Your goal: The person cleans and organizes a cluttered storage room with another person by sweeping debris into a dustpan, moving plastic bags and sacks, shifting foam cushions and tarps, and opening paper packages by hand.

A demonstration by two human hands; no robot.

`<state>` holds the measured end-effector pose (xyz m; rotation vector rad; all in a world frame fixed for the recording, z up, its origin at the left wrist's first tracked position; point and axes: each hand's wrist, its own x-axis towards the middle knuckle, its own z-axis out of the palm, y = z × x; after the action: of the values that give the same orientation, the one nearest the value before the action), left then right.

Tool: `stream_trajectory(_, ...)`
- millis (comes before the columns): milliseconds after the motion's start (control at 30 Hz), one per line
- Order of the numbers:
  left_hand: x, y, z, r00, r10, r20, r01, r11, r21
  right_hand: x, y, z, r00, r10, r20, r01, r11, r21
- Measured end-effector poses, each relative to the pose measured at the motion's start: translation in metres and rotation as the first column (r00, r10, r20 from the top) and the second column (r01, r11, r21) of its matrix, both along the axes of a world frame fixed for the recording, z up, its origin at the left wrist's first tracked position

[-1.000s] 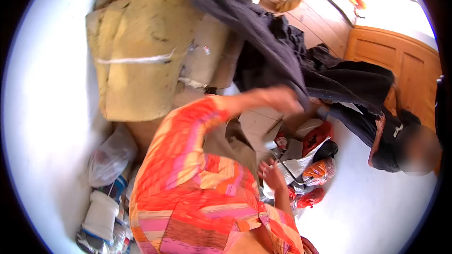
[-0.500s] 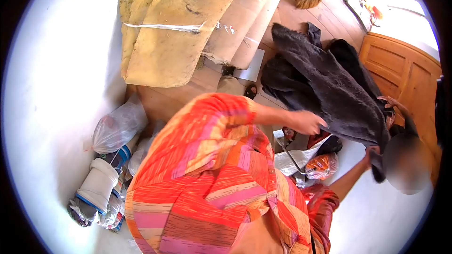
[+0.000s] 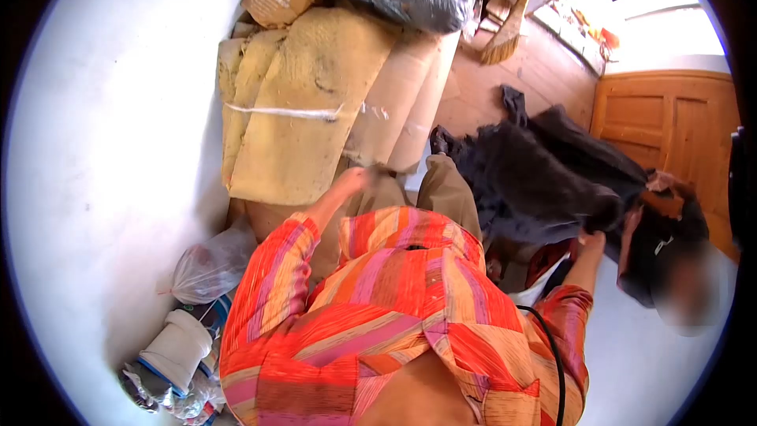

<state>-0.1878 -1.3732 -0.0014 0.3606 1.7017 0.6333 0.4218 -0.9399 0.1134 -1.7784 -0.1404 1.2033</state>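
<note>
Left hand (image 3: 355,181) has left the cloth (image 3: 536,181) (dark).

Dark cloth (image 3: 544,177) at 3 o'clock: matt, fuzzy pile. Yellow pad (image 3: 319,106) at 11: foam-like, matt, rough, stained – white tie (image 3: 296,113) round it looks like plastic. Dark bag (image 3: 434,8) near 12: thin plastic, glossy, crinkled. Broom (image 3: 512,30) at 1: coarse straw-like bristles. Panelled door (image 3: 650,122) between 2 and 3: wood, smooth, slight sheen. Clear bag (image 3: 209,268) at 8: see-through plastic, shiny. Wall (image 3: 102,126) at 10: smooth, painted-looking. Trousers (image 3: 448,193), dead centre and just right – matt woven cloth.
</note>
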Motion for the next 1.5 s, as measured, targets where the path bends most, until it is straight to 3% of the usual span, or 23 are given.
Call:
stream_trajectory(100, -0.014, -0.005, 0.007, 0.92, 0.372, 0.128, -0.379, 0.925, 0.034, -0.034, 0.06, -0.064, 0.915, 0.189, -0.356, -0.252, 0.958, -0.14)
stream_trajectory(133, -0.015, -0.001, 0.012, 0.921, 0.374, 0.108, -0.381, 0.924, 0.045, -0.025, 0.108, -0.095, 0.895, 0.349, -0.277, -0.436, 0.812, -0.388)
stream_trajectory(200, -0.015, 0.006, 0.014, 0.821, 0.555, 0.134, -0.56, 0.829, -0.004, -0.158, 0.125, -0.042, 0.781, 0.564, 0.269, -0.422, 0.794, -0.438)
stream_trajectory(233, -0.01, 0.012, 0.013, 0.773, 0.613, 0.162, -0.622, 0.783, 0.006, -0.197, 0.154, -0.049, 0.785, 0.564, 0.256, -0.428, 0.793, -0.433)
stream_trajectory(300, 0.004, 0.026, 0.001, 0.708, 0.668, 0.228, -0.688, 0.725, 0.012, -0.268, 0.221, -0.058, 0.253, 0.836, 0.487, -0.866, 0.42, -0.272)
stream_trajectory(333, 0.009, 0.036, -0.011, 0.695, 0.671, 0.257, -0.697, 0.717, 0.015, -0.318, 0.234, -0.046, 0.148, 0.832, 0.535, -0.92, 0.314, -0.236)
stream_trajectory(400, 0.015, 0.057, -0.025, 0.881, 0.354, 0.313, -0.419, 0.892, 0.169, -0.41, 0.249, -0.035, -0.022, 0.856, 0.516, -0.978, 0.09, -0.19)
stream_trajectory(433, 0.032, 0.082, -0.029, 0.634, 0.654, 0.414, -0.709, 0.705, -0.029, -0.446, 0.261, -0.043, -0.089, 0.89, 0.446, -0.985, -0.013, -0.169)
stream_trajectory(567, 0.029, 0.216, 0.045, 0.74, 0.593, 0.318, -0.593, 0.798, -0.107, -0.537, 0.294, -0.153, -0.523, 0.542, 0.658, -0.845, -0.433, -0.315)
stream_trajectory(667, 0.024, 0.268, 0.058, 0.811, 0.541, 0.222, -0.566, 0.822, 0.065, -0.58, 0.285, -0.197, -0.677, 0.393, 0.623, -0.733, -0.437, -0.521)
stream_trajectory(700, 0.023, 0.279, 0.069, 0.797, 0.562, 0.22, -0.588, 0.806, 0.071, -0.593, 0.291, -0.239, -0.697, 0.44, 0.567, -0.717, -0.427, -0.551)
stream_trajectory(767, 0.031, 0.277, 0.064, 0.724, 0.636, 0.267, -0.656, 0.754, -0.017, -0.62, 0.282, -0.209, -0.678, 0.476, 0.56, -0.73, -0.349, -0.588)
stream_trajectory(900, 0.059, 0.245, 0.053, 0.72, 0.663, 0.204, -0.642, 0.749, -0.166, -0.649, 0.285, -0.235, -0.77, 0.297, 0.565, -0.631, -0.489, -0.603)
stream_trajectory(967, 0.068, 0.237, 0.057, 0.716, 0.686, 0.133, -0.616, 0.71, -0.342, -0.658, 0.285, -0.28, -0.705, 0.355, 0.614, -0.702, -0.471, -0.534)
stream_trajectory(1000, 0.071, 0.231, 0.054, 0.712, 0.691, 0.129, -0.619, 0.703, -0.349, -0.657, 0.287, -0.305, -0.584, 0.483, 0.652, -0.799, -0.485, -0.356)
stream_trajectory(1067, 0.083, 0.224, 0.047, 0.705, 0.7, 0.114, -0.651, 0.703, -0.287, -0.651, 0.294, -0.327, -0.52, 0.641, 0.565, -0.852, -0.435, -0.291)
stream_trajectory(1167, 0.094, 0.222, 0.033, 0.782, 0.623, 0.001, -0.615, 0.771, -0.165, -0.651, 0.289, -0.343, -0.445, 0.581, 0.682, -0.89, -0.37, -0.265)
stream_trajectory(1233, 0.097, 0.229, 0.025, 0.706, 0.708, 0.019, -0.685, 0.69, -0.233, -0.657, 0.299, -0.353, -0.539, 0.525, 0.659, -0.841, -0.371, -0.393)
stream_trajectory(1333, 0.1, 0.236, 0.021, 0.482, 0.869, 0.112, -0.824, 0.493, -0.28, -0.653, 0.306, -0.385, -0.348, 0.556, 0.754, -0.908, -0.401, -0.124)
stream_trajectory(1367, 0.099, 0.239, 0.021, 0.461, 0.88, 0.111, -0.835, 0.473, -0.281, -0.653, 0.309, -0.391, -0.212, 0.382, 0.899, -0.852, -0.523, 0.022)
stream_trajectory(1433, 0.105, 0.24, 0.022, 0.446, 0.887, 0.118, -0.842, 0.461, -0.279, -0.662, 0.318, -0.397, -0.291, 0.323, 0.9, -0.676, -0.735, 0.045)
stream_trajectory(1467, 0.116, 0.234, 0.018, 0.428, 0.896, 0.121, -0.847, 0.444, -0.292, -0.662, 0.313, -0.385, -0.374, 0.551, 0.745, -0.754, -0.649, 0.101)
stream_trajectory(1500, 0.126, 0.225, 0.008, 0.497, 0.862, 0.104, -0.824, 0.506, -0.255, -0.658, 0.319, -0.394, -0.539, 0.385, 0.749, -0.672, -0.733, -0.106)
